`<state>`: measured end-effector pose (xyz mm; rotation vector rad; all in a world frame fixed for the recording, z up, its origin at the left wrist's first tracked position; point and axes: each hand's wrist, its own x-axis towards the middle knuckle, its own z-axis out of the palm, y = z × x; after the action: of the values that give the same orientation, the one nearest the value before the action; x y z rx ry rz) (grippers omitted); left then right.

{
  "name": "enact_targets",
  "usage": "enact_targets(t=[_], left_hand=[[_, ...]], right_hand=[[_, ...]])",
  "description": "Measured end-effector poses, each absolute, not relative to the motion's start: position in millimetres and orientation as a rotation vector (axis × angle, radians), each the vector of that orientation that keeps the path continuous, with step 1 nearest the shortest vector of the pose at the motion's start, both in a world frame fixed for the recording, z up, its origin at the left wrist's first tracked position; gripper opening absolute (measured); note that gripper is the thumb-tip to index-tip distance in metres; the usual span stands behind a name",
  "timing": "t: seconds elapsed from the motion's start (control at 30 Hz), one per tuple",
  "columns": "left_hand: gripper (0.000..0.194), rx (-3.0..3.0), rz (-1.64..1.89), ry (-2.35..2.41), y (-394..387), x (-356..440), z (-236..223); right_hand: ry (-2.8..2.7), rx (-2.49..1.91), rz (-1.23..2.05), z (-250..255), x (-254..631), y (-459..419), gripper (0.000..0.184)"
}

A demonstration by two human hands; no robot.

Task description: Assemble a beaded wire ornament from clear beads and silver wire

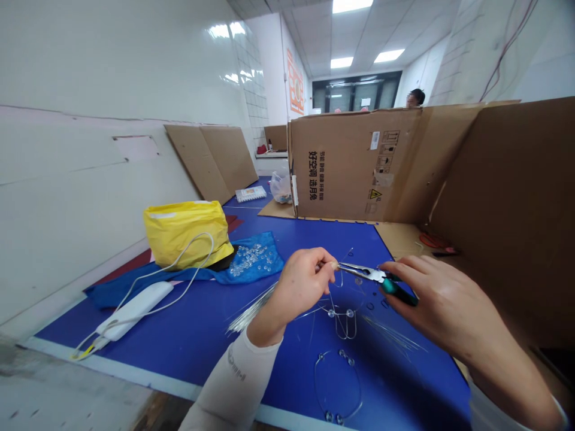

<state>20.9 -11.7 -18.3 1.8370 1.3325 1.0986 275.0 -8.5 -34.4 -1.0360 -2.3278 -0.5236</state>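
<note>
One pair of steel long-nosed pliers with green-and-black handles (pixel 372 275) is above the blue tabletop (pixel 287 383), between two hands. The right hand (pixel 426 293) has its fingers partly curled around the handles; the left hand (pixel 309 275) has thumb and forefinger pinched together on thin silvery wire (pixel 331 300) at the pliers' tip. Whether the pliers' nose grips the wire is too small to tell. Just below are two clear round beads (pixel 350 313) on bent wire. Nearer the table's front edge lies one wire ring (pixel 315 383) with about five beads. Two bundles of straight wire flank these, one silvery bundle (pixel 251 311) by the left wrist, one sparser bundle (pixel 395 335) below the right hand. Farther left are one blue cloth (pixel 269 242) bearing many clear beads, one yellow plastic bag (pixel 186 230) and one white power strip (pixel 137 311). One large brown cardboard box (pixel 345 167) stands behind.
</note>
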Motion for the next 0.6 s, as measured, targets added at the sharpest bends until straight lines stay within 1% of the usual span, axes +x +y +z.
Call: enact_targets(t=[0.6], left_hand=[[0.018, 1.999, 1.035, 1.425, -14.0, 22.7, -18.6]], right_hand=[[-2.373, -1.069, -0.555, -33.0, 275.8, -11.5, 0.021]])
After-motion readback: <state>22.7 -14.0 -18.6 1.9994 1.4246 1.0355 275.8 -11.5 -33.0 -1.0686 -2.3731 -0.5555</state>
